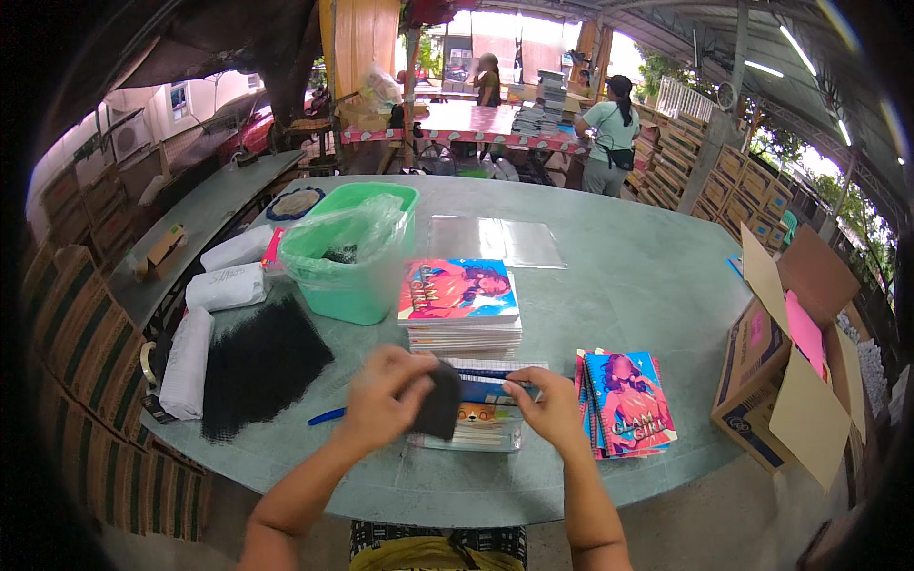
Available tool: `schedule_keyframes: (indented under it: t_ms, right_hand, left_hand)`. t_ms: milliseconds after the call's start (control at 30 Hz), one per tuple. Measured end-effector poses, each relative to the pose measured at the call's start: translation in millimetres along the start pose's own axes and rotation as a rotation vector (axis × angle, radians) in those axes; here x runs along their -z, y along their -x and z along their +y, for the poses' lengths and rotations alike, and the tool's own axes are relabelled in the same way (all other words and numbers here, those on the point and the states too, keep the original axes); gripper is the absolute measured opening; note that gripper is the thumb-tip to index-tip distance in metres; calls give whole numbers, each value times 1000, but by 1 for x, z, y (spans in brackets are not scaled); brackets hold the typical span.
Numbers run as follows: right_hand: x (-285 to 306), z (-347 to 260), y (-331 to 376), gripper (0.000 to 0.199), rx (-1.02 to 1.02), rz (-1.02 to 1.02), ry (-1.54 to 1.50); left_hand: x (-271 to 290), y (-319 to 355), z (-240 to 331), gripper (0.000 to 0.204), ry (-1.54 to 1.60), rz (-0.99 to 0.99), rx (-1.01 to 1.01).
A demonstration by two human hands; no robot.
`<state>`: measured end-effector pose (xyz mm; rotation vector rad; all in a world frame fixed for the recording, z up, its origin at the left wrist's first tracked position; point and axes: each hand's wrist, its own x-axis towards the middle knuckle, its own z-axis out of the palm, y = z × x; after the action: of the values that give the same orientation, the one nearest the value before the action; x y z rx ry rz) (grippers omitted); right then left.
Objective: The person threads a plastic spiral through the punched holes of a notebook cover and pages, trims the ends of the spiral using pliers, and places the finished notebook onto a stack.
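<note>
Blurred by motion, my left hand [386,395] is closed on a flat black piece [438,402] whose kind I cannot make out. My right hand [545,404] pinches the right end of a blue-covered notebook [490,390] in front of me. Under it lies a stack of notebooks [484,438] with a cartoon animal on the cover. Just beyond stands a taller stack of notebooks [459,290] with pink and blue covers. Beside my right hand, spiral-bound notebooks [628,404] of the same cover lie overlapped.
Left of my hands lie a dense black pile [267,366] of thin strands, a blue pen-like tool [327,417] and white wrapped rolls [188,362]. A green bin [347,285] with a plastic liner stands behind. Clear sheets [495,241] lie beyond; an open carton [752,366] is at right.
</note>
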<state>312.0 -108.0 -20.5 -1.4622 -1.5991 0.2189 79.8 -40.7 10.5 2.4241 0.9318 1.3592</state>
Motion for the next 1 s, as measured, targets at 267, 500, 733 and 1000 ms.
schedule_keyframes:
  t_ms: [267,500,733,1000]
  right_hand:
    - [-21,22,19,18,-332,85,-802]
    - [-20,49,30,22,-315,96,-666]
    - [-61,58,4,27,-71,134,-801]
    - [-61,54,6,50,-68,156,-758]
  left_hand:
    - [-12,-5,14,24,34,8,32]
    - [-45,9,20,23,3,-316,-138]
    - [-54,14,-1,23,-20,-425,-109]
    - [-55,-4,-4,28,-69,-368,-276]
